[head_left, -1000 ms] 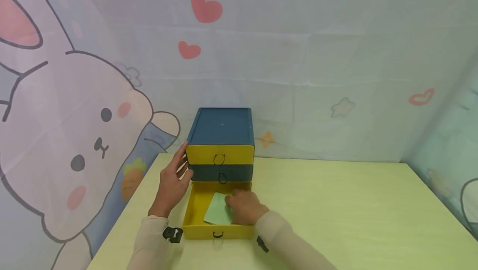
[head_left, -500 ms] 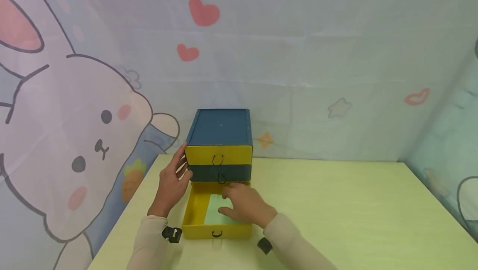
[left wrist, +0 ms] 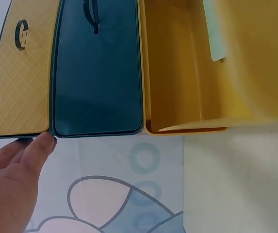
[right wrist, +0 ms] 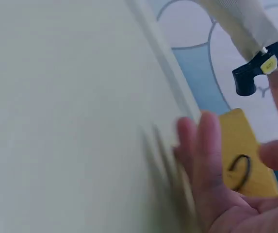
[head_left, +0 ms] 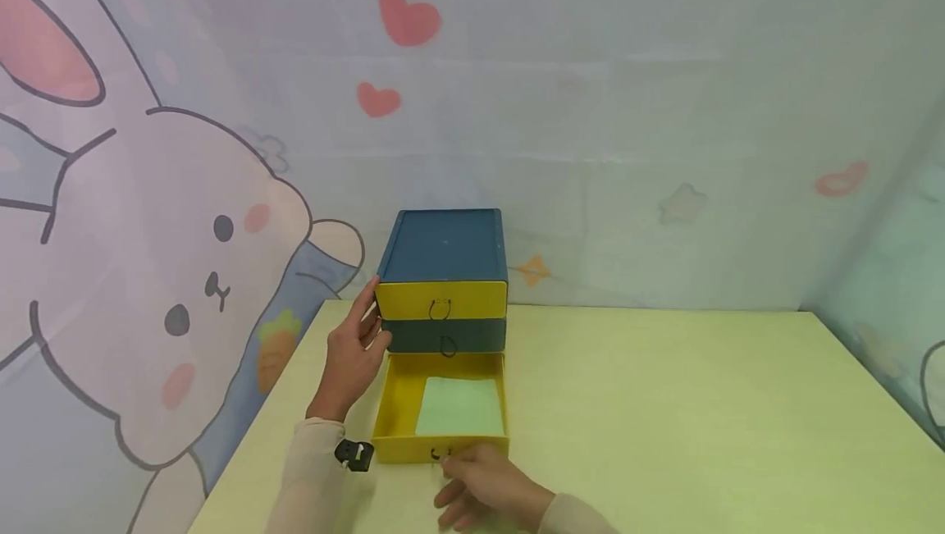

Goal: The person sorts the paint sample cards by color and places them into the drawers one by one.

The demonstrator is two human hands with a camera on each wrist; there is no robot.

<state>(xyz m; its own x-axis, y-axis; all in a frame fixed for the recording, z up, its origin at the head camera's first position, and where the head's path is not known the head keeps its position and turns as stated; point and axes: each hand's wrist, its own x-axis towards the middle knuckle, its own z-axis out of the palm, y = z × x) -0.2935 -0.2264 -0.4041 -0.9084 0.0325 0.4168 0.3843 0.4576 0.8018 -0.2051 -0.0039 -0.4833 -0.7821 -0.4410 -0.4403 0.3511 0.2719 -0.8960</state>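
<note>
A small stacked cabinet has a blue top, a yellow upper drawer and a dark teal middle drawer. Its bottom yellow drawer is pulled out, and a flat pale green rectangle like a notebook lies inside toward the right. My left hand rests against the cabinet's left side, fingertips at the upper drawers' edge in the left wrist view. Just in front of the bottom drawer is my right hand, fingers loosely extended, holding nothing. Its thumb and index finger overlap the black loop handle.
The cabinet stands on a pale yellow-green table with wide surface to its right. A cloth backdrop printed with a rabbit and hearts hangs behind. Black wrist straps sit on the sleeves; the left one is near the drawer's front corner.
My right hand has come out of the bottom drawer toward me, to its front. The pale green rectangle has shifted right and lies straighter, now uncovered. My left hand stays at the cabinet's side.
</note>
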